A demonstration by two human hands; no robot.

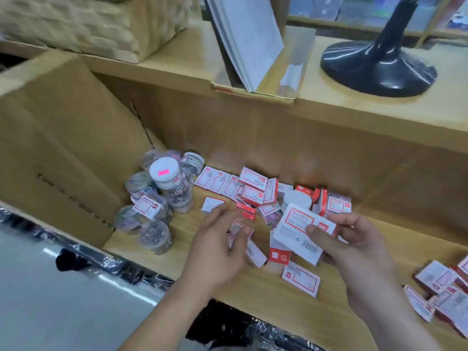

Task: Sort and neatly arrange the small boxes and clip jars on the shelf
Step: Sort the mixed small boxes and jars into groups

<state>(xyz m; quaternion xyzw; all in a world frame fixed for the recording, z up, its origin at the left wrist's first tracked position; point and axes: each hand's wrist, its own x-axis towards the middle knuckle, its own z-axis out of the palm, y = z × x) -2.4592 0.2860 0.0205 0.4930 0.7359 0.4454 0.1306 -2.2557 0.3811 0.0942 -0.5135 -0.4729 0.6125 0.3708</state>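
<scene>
The right hand (354,247) grips a flat stack of white-and-red cardboard boxes (301,224), thumb across the top face and fingers curled beneath. The stack's long axis runs roughly left to right, dipping towards the right. The left hand (220,249) hovers over the light wooden shelf (253,290) with its fingers loosely spread. A single small white-and-red box (238,227) sits at its fingertips, but motion blur makes it impossible to tell whether the hand pinches it or only touches it. The loose heap of small white-and-red boxes (255,193) lies just beyond both hands, ahead of the left and to the forward left of the right. The left hand is the nearer and is free to feed boxes rightward onto the held stack. The clear plastic clip jars with white lids (164,178) are bunched at the far left against the brown cardboard side wall (63,148), well apart from the right hand. A second group of white-and-red boxes (440,287) lies at the right edge.
</scene>
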